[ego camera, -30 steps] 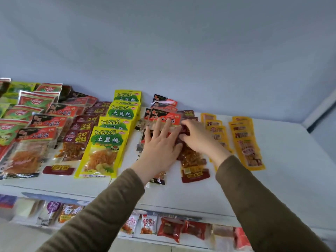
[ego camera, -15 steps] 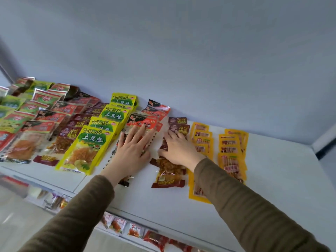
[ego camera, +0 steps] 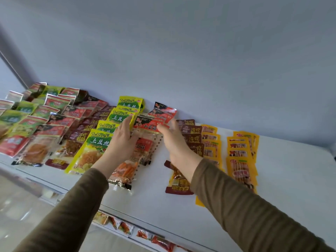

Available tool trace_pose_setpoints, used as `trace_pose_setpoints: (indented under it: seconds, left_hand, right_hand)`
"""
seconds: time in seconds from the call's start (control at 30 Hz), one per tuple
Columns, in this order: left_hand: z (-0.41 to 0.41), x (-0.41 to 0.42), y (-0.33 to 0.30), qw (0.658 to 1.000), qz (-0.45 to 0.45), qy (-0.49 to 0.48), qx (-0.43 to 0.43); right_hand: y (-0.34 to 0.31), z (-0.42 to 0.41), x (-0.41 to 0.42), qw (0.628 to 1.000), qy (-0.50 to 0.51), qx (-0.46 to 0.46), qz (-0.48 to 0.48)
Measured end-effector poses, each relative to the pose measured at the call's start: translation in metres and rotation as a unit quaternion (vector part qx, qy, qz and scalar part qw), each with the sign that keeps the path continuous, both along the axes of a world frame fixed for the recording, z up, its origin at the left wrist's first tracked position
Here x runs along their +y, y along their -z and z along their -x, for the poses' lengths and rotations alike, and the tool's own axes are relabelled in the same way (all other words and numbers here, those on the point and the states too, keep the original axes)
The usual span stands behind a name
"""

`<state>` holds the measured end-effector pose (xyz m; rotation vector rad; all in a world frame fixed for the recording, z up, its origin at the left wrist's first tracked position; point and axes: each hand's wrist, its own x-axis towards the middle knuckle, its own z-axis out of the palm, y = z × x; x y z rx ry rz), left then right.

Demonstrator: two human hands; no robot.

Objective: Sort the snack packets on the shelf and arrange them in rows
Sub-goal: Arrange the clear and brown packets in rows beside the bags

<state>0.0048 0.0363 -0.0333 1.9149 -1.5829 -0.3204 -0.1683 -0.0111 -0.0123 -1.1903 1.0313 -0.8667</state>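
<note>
Red-and-black plastic snack packets [ego camera: 151, 125] with clear lower halves lie in an overlapping row between the two hands, running from the back wall toward the front edge of the white shelf [ego camera: 283, 171]. The left hand [ego camera: 121, 140] has straight, extended fingers, edge-on against the left side of this row, its fingertips level with the packet printed in white characters; it grips nothing. The right hand [ego camera: 173, 140] has loose, spread fingers over the row's right side, palm turned toward the left hand, and also holds nothing; whether it touches the packets cannot be told. Below the left wrist the nearest packet of this row, showing orange strips [ego camera: 125, 171], reaches toward the shelf edge.

Just left of the left hand sits a row of yellow-and-green packets marked TuDouSi [ego camera: 99, 140]. Just right of the right hand, partly under its wrist, lies a row of dark maroon packets [ego camera: 192, 137]. Beyond that come two rows of yellow-orange packets [ego camera: 239, 155], the far one well apart from the hand. Far left of the left hand are more maroon, red and green packets [ego camera: 27, 113] in crowded rows. Both forearms wear olive-brown sleeves [ego camera: 245, 211]. Beneath the shelf edge, a lower shelf shows small red and orange packets [ego camera: 143, 233].
</note>
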Motion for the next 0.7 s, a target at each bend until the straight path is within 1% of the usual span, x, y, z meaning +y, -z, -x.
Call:
trace_pose_setpoints:
  seconds: [0.03,0.1,0.23,0.3,0.37,0.4,0.53,0.63,0.7]
  left_hand:
    - [-0.002,-0.003,0.0,0.999,-0.026,-0.027,0.007]
    - [0.0,-0.008,0.004,0.997,-0.062,-0.045,0.007]
    - [0.006,-0.02,0.01,0.999,-0.049,-0.018,-0.015]
    - [0.004,-0.029,0.007,0.997,-0.064,-0.021,0.03]
    - [0.001,-0.04,0.0,0.992,-0.094,-0.027,0.086]
    - [0.0,-0.046,-0.003,0.989,-0.108,-0.027,0.098]
    - [-0.001,-0.064,-0.012,0.979,-0.157,-0.035,0.126]
    - [0.003,-0.067,-0.012,0.974,-0.176,-0.037,0.141]
    - [0.004,-0.064,-0.011,0.968,-0.182,-0.035,0.17]
  right_hand:
    - [0.001,-0.012,0.005,0.998,0.025,-0.032,-0.042]
    - [0.007,-0.032,0.01,0.992,0.079,-0.05,-0.081]
    - [0.017,-0.048,0.004,0.984,0.166,0.046,-0.056]
    - [0.022,-0.051,-0.001,0.979,0.187,0.068,-0.048]
    - [0.025,-0.052,-0.003,0.977,0.2,0.061,-0.048]
    - [0.026,-0.053,-0.003,0.976,0.203,0.054,-0.052]
    - [0.028,-0.055,-0.005,0.975,0.211,0.017,-0.065]
    - [0.029,-0.057,-0.008,0.976,0.208,0.0,-0.067]
    - [0.029,-0.057,-0.011,0.979,0.191,-0.016,-0.068]
